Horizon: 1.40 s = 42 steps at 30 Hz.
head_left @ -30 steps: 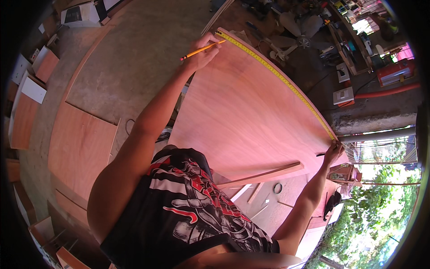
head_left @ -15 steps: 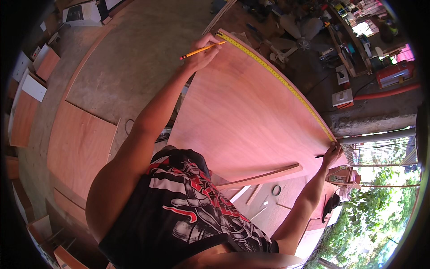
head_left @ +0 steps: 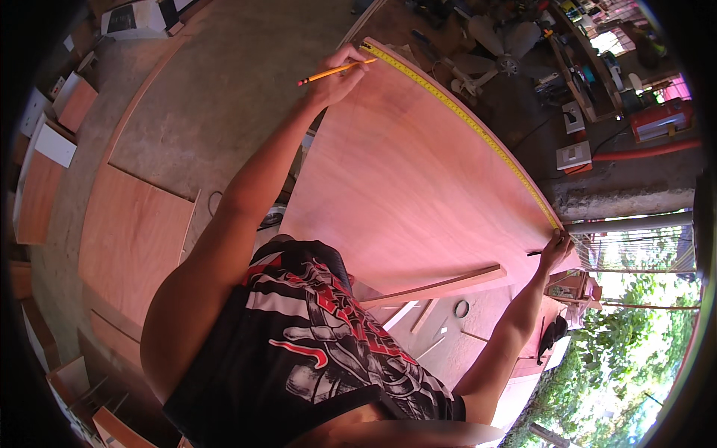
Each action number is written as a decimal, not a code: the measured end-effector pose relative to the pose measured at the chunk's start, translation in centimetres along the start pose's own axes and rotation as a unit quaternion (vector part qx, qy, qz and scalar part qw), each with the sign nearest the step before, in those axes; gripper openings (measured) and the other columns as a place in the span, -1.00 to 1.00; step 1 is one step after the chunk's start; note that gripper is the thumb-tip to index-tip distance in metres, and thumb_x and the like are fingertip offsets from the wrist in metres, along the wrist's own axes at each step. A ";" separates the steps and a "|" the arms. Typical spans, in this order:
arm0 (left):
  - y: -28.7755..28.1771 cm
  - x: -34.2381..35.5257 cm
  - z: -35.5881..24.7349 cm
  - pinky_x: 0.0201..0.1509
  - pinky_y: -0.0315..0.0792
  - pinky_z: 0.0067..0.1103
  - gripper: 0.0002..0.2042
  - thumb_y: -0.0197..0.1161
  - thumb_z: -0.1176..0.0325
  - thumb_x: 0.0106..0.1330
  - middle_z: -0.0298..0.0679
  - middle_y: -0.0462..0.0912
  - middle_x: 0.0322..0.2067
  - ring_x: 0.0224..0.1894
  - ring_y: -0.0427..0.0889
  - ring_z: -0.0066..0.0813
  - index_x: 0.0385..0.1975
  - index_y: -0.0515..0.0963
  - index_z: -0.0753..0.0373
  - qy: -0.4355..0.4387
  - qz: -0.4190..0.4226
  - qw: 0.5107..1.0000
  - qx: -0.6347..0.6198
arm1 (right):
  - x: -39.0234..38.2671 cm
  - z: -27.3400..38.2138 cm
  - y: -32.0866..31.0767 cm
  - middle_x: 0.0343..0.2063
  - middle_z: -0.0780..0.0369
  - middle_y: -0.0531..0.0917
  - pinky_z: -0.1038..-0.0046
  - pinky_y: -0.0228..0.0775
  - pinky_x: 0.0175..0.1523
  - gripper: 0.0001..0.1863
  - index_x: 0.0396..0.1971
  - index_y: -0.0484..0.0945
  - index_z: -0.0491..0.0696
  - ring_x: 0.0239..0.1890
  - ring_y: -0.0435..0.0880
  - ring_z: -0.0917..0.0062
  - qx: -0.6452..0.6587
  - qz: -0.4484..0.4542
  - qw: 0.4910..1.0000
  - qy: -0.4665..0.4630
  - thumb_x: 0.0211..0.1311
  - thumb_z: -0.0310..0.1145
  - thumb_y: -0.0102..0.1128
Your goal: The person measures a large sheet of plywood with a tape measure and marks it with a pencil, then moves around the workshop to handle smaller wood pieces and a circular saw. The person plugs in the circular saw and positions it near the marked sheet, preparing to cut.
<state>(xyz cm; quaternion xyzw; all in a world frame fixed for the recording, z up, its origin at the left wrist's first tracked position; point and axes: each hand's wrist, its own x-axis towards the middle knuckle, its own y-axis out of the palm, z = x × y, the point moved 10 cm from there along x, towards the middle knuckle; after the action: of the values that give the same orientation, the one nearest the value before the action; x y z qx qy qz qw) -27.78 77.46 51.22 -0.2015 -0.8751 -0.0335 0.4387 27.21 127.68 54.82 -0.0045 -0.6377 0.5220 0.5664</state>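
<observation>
My left hand (head_left: 337, 75) is curled shut around a yellow pencil (head_left: 332, 72), its point sticking out to the left, while the same fingers pin the near end of the yellow tape measure (head_left: 463, 119) against the corner of the plywood sheet (head_left: 403, 194). My right hand (head_left: 556, 246) is closed down on the tape's other end at the opposite corner, pinching something thin and dark there (whether it is the tape's case or its hook I cannot tell). The tape lies stretched flat along the sheet's far edge, touching it from corner to corner.

I judge the measuring as set up: the tape is taut and both ends held. I can see no pencil mark on the wood, so the marking seems not yet done. A loose wooden strip (head_left: 437, 287) rests on the sheet's near edge.
</observation>
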 end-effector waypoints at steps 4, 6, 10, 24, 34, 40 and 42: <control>0.0 0.0 0.1 -0.20 0.51 -0.63 -0.92 0.19 0.50 0.34 -0.22 0.69 -0.37 -0.28 0.67 -0.58 -0.31 0.43 0.31 -0.005 -0.003 1.000 0.005 | -0.1 0.4 -0.2 -0.29 0.16 0.45 0.13 0.31 -0.09 -0.73 -0.19 0.57 0.07 -0.20 0.49 0.22 -0.012 -0.006 1.000 -0.006 0.27 -0.07 0.21; 0.0 -0.1 0.3 -0.20 0.51 -0.64 -0.92 0.19 0.50 0.34 -0.22 0.69 -0.37 -0.28 0.67 -0.58 -0.31 0.43 0.31 -0.009 -0.002 1.000 0.001 | -0.2 0.4 -0.2 -0.29 0.16 0.45 0.13 0.31 -0.09 -0.73 -0.19 0.57 0.07 -0.20 0.49 0.22 -0.009 -0.005 1.000 -0.005 0.27 -0.07 0.21; 0.2 -0.1 0.8 -0.18 0.51 -0.63 -0.92 0.19 0.49 0.35 -0.23 0.69 -0.37 -0.27 0.68 -0.56 -0.31 0.43 0.32 -0.014 0.004 1.000 0.006 | -0.1 0.3 -0.2 -0.29 0.16 0.45 0.13 0.31 -0.08 -0.72 -0.18 0.57 0.05 -0.19 0.48 0.21 -0.009 -0.005 1.000 -0.004 0.27 -0.07 0.21; -3.2 1.0 1.7 -0.16 0.51 -0.63 -0.76 0.21 0.28 0.38 -0.24 0.70 -0.32 -0.29 0.67 -0.53 -0.07 0.55 0.24 -0.057 -0.161 0.980 0.105 | -0.2 0.9 -0.4 -0.35 0.12 0.47 0.13 0.30 -0.14 -0.70 -0.20 0.57 0.03 -0.27 0.48 0.18 -0.026 -0.020 0.999 -0.020 0.31 -0.04 0.16; -1.0 1.6 4.1 -0.23 0.51 -0.49 -0.68 0.21 0.09 0.36 -0.11 0.68 -0.36 -0.30 0.68 -0.24 -0.14 0.57 0.23 -0.120 -0.090 0.970 0.192 | 0.0 -1.1 0.6 -0.25 0.15 0.47 0.10 0.28 -0.05 -0.70 -0.17 0.57 0.10 -0.18 0.47 0.18 -0.015 0.009 1.000 0.025 0.27 -0.02 0.19; -1.1 1.7 3.8 -0.26 0.50 -0.50 -0.74 0.24 0.16 0.35 -0.13 0.66 -0.42 -0.37 0.66 -0.29 -0.19 0.55 0.25 -0.098 -0.117 0.975 0.159 | -0.1 -0.9 0.4 -0.27 0.16 0.46 0.10 0.28 -0.02 -0.72 -0.18 0.57 0.11 -0.18 0.46 0.18 -0.009 0.001 1.000 0.017 0.27 -0.04 0.19; -1.1 1.6 3.8 -0.28 0.49 -0.51 -0.75 0.24 0.18 0.35 -0.14 0.65 -0.44 -0.39 0.64 -0.32 -0.22 0.55 0.25 -0.102 -0.115 0.977 0.149 | -0.1 -0.7 0.3 -0.27 0.16 0.46 0.10 0.27 -0.02 -0.72 -0.19 0.56 0.10 -0.18 0.46 0.19 -0.006 0.000 1.000 0.013 0.28 -0.04 0.19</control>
<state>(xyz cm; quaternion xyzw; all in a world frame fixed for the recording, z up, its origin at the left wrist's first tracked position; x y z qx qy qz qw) -31.95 77.92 50.27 -0.0341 -0.9279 0.0674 0.3650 27.58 128.18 54.43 -0.0146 -0.6332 0.5182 0.5748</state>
